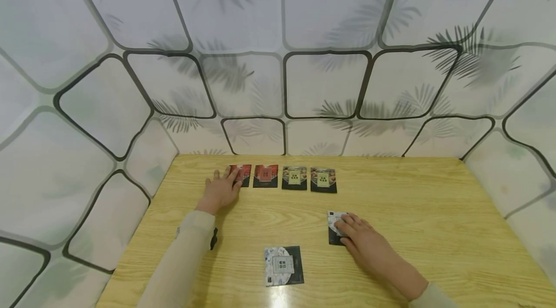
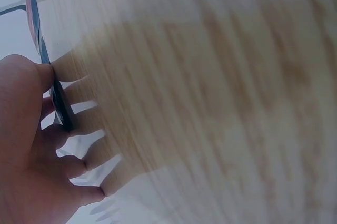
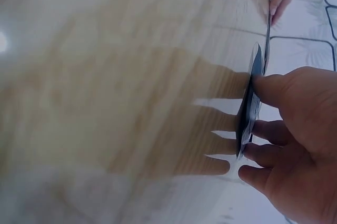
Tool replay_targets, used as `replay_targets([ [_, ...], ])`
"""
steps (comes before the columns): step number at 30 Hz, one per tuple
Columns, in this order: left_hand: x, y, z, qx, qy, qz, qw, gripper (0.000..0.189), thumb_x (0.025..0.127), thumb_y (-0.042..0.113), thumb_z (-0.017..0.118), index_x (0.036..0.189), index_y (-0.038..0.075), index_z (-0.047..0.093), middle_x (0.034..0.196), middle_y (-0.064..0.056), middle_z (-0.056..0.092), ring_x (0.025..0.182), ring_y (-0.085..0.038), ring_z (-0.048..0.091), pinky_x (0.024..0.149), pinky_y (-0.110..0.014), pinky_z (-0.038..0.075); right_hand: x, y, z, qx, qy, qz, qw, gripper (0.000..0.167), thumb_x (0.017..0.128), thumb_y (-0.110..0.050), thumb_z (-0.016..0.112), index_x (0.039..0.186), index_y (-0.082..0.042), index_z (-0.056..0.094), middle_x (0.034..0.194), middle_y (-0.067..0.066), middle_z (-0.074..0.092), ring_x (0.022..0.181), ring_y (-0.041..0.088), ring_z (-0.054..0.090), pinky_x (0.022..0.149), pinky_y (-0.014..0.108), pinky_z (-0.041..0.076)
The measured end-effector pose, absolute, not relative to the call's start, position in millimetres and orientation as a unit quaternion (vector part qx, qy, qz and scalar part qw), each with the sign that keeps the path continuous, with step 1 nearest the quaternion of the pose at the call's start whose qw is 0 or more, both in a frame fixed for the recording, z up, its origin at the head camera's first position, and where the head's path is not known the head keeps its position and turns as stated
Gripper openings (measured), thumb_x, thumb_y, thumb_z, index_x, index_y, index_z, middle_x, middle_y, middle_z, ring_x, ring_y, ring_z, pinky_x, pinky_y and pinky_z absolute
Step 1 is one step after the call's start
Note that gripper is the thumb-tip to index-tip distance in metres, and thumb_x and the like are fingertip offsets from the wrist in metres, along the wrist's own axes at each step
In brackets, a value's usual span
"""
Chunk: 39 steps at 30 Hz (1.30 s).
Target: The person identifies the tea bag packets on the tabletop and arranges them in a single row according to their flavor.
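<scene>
My left hand (image 1: 221, 191) lies with fingers spread at the far left of a row of flat packets. Its fingers and thumb touch the leftmost red packet (image 1: 246, 176) and partly cover it. In the left wrist view, the left hand's (image 2: 31, 145) thumb is at the packet's dark edge (image 2: 63, 109). To the right, my right hand (image 1: 365, 240) grips a white-and-black packet (image 1: 333, 223), hiding its right part. The right wrist view has that packet (image 3: 248, 109) edge-on, between the thumb and fingers of the right hand (image 3: 303, 139), low over the table.
A second red packet (image 1: 266, 176) and two black packets with yellow-green labels, one inner (image 1: 294, 178) and one outer (image 1: 323, 180), continue the back row. Another white-and-black packet (image 1: 284, 266) lies near the front. The wooden table (image 1: 434, 211) meets a patterned fabric wall (image 1: 321, 136) behind.
</scene>
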State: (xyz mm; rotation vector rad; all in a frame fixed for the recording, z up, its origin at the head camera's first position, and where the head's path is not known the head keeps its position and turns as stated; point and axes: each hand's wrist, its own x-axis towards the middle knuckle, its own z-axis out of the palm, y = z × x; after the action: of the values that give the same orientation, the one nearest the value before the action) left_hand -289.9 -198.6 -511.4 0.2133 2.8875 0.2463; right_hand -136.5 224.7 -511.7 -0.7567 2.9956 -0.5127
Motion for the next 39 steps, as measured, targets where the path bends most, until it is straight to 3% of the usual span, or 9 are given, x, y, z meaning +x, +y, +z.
replay_targets([
  [7,-289.4,-200.1,-512.3,0.074,0.987,0.088,0.11,0.062,0.115,0.042,0.032,0.17,0.014,0.023,0.175,-0.022,0.018,0.157,-0.061,0.014,0.12,-0.081,0.017,-141.9,233.8,-514.9,-0.234,0.958,-0.165,-0.022,0.04,0.101,-0.011,0.07,0.141,-0.008,0.067,0.147,0.027,0.061,0.139,0.049,0.055,0.111,0.065,0.047],
  [14,-289.9,-199.5,-513.0,0.075,0.987,0.093,0.112,0.062,0.115,0.042,0.034,0.17,0.014,0.024,0.175,-0.022,0.018,0.157,-0.061,0.013,0.121,-0.081,0.017,-147.4,240.7,-513.7,-0.218,0.96,-0.175,-0.015,0.039,0.102,-0.011,0.068,0.141,-0.008,0.066,0.146,0.028,0.061,0.137,0.051,0.056,0.103,0.065,0.053],
  [39,-286.9,-199.2,-509.8,0.078,0.987,0.091,0.104,0.062,0.115,0.041,0.033,0.17,0.013,0.023,0.174,-0.023,0.019,0.156,-0.062,0.015,0.119,-0.082,0.017,-188.6,269.0,-516.5,-0.205,0.96,-0.191,0.001,0.046,0.106,-0.008,0.06,0.151,0.002,0.054,0.15,0.031,0.055,0.14,0.053,0.051,0.108,0.065,0.049],
])
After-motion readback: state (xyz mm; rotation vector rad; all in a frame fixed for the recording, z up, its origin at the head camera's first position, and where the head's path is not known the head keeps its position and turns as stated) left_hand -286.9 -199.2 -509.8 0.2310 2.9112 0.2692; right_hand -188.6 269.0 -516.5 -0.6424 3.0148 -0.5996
